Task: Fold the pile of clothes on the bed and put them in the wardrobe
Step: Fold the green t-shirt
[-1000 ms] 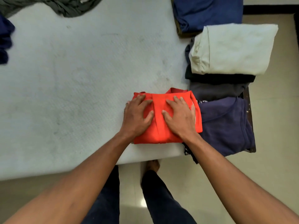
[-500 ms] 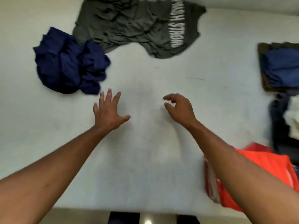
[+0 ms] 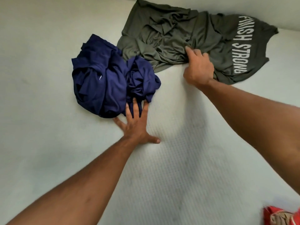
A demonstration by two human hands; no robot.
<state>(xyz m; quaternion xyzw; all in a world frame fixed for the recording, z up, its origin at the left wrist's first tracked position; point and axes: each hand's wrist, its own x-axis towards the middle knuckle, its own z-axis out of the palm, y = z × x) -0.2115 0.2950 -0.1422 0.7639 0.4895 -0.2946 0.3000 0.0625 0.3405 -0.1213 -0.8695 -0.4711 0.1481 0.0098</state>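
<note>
A crumpled navy blue garment [image 3: 107, 82] lies on the white mattress [image 3: 178, 168]. My left hand [image 3: 136, 125] lies flat on the mattress with spread straight fingers, its fingertips touching the garment's near edge. An olive-green shirt [image 3: 170, 34] printed FINISH STRONG is spread out crumpled behind it. My right hand [image 3: 198, 67] rests on the shirt's near edge, fingers curled into the fabric, which bunches under them. A corner of the folded red garment [image 3: 276, 215] shows at the bottom right.
The mattress runs bare to the left and toward me. A pale wall or bed edge [image 3: 243, 5] lies just behind the olive shirt.
Both hands left the folded red garment and reached forward across the mattress. The left now touches the navy garment; the right has taken hold of the olive shirt. The view swung left.
</note>
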